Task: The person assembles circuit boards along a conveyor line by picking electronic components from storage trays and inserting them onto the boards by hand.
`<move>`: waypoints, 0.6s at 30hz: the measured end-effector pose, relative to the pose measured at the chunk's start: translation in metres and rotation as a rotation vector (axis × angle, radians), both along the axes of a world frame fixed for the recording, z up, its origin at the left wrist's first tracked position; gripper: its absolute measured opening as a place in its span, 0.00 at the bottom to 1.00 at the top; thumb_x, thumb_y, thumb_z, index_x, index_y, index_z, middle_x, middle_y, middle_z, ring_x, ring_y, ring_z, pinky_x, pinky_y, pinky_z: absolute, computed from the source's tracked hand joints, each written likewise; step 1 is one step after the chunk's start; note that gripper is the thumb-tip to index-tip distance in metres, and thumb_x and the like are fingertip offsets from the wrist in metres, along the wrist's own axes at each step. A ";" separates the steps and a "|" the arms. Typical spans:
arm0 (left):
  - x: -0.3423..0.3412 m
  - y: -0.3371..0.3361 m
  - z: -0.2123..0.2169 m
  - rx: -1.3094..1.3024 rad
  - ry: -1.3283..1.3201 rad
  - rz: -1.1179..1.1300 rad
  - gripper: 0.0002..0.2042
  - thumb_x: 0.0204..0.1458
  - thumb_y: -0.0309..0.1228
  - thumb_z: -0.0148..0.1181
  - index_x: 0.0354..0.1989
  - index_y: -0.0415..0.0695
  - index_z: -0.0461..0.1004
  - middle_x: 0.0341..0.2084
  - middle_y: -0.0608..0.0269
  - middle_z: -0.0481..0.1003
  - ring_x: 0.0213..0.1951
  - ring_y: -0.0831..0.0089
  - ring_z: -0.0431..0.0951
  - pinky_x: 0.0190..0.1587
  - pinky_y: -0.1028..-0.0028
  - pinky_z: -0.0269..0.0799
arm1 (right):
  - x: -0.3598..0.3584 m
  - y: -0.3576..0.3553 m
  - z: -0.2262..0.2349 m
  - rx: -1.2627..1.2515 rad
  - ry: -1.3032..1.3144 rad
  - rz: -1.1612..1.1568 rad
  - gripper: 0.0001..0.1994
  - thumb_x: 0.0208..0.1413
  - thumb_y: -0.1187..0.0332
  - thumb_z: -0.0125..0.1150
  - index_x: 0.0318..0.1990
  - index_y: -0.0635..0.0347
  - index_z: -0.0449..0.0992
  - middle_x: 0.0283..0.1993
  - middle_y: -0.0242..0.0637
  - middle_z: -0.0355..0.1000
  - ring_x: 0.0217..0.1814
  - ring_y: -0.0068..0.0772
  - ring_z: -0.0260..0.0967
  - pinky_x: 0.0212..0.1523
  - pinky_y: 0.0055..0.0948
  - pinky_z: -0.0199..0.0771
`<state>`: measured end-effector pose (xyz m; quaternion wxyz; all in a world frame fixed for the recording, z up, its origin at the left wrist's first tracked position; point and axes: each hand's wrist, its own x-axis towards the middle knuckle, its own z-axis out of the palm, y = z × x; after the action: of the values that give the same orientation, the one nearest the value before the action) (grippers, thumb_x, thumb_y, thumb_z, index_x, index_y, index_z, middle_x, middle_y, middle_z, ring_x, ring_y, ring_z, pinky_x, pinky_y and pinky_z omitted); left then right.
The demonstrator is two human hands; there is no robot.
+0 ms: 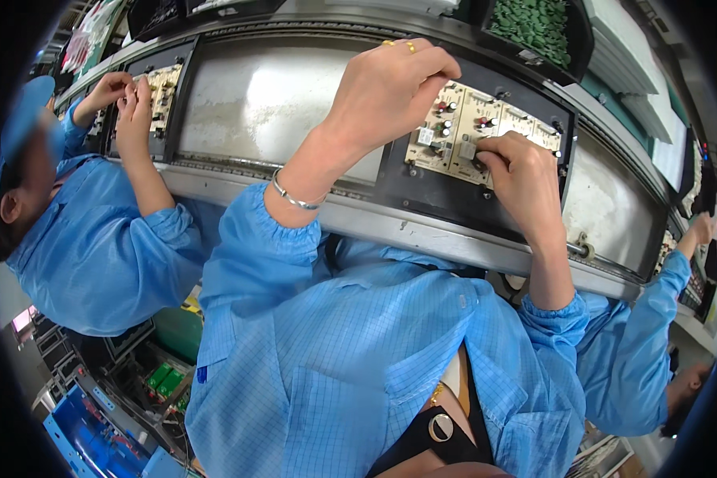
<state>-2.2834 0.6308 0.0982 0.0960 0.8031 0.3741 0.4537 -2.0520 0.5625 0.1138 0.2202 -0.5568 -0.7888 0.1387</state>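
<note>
A beige circuit board panel (461, 119), fitted with small capacitors and pale block-shaped parts, lies in a black carrier (430, 203) on the line in front of me. Over the panel's far left corner is my left hand (394, 89), its fingers curled and pinched together; whatever they hold is hidden. My right hand (524, 177) reaches low over the panel's near side. Its thumb and index finger pinch together beside a grey-white block component (468, 148); I cannot make out what sits between the fingertips.
A black bin of green disc-shaped parts (531, 30) stands beyond the carrier. The conveyor's metal rail (422, 237) runs along the near side. At left, a co-worker in blue (107, 239) handles another board (164, 92); another person (625, 358) works at right.
</note>
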 end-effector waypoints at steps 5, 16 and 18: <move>0.003 -0.004 0.005 0.016 -0.041 0.009 0.03 0.52 0.25 0.64 0.34 0.47 0.81 0.29 0.65 0.81 0.33 0.61 0.82 0.35 0.64 0.79 | 0.021 0.037 0.032 0.127 0.018 -0.097 0.09 0.58 0.73 0.66 0.46 0.62 0.84 0.40 0.44 0.81 0.35 0.38 0.79 0.38 0.31 0.76; -0.001 -0.002 0.007 0.036 -0.048 -0.005 0.02 0.52 0.25 0.64 0.33 0.46 0.81 0.29 0.63 0.81 0.33 0.61 0.82 0.35 0.65 0.79 | 0.045 0.161 0.024 0.393 -0.342 -0.152 0.11 0.59 0.70 0.61 0.48 0.58 0.84 0.45 0.45 0.80 0.48 0.52 0.78 0.51 0.42 0.76; -0.003 -0.001 0.007 0.030 -0.054 -0.007 0.02 0.52 0.25 0.64 0.32 0.46 0.81 0.29 0.63 0.81 0.33 0.61 0.82 0.35 0.65 0.79 | 0.045 0.170 0.025 0.349 -0.345 -0.151 0.11 0.59 0.71 0.61 0.47 0.58 0.84 0.45 0.45 0.80 0.49 0.52 0.78 0.51 0.43 0.75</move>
<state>-2.2869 0.6301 0.1053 0.0956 0.7934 0.3616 0.4802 -2.0069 0.7328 0.1386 0.1848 -0.5831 -0.7830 -0.1132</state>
